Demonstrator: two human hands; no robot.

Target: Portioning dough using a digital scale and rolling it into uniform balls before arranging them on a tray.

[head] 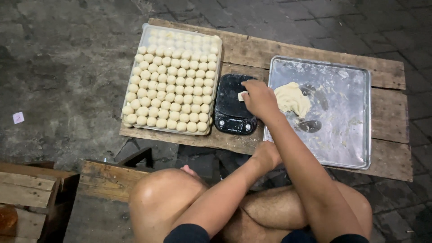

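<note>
So the right hand [260, 100] is over the black scale [235, 105], fingers pinched together on a small piece of dough [242, 95], while the left hand [266, 154] rests near the scale's front corner and I can't tell how its fingers sit. Right of the scale there's a metal tray [351, 148] with the dough lump [292, 99]; left of it, a container of dough balls [171, 81]. That piece looks soft, light and sticky, so I'd pinch it gently at the edges.

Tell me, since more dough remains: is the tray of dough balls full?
Nearly full: balls fill the tray in rows edge to edge.
</note>
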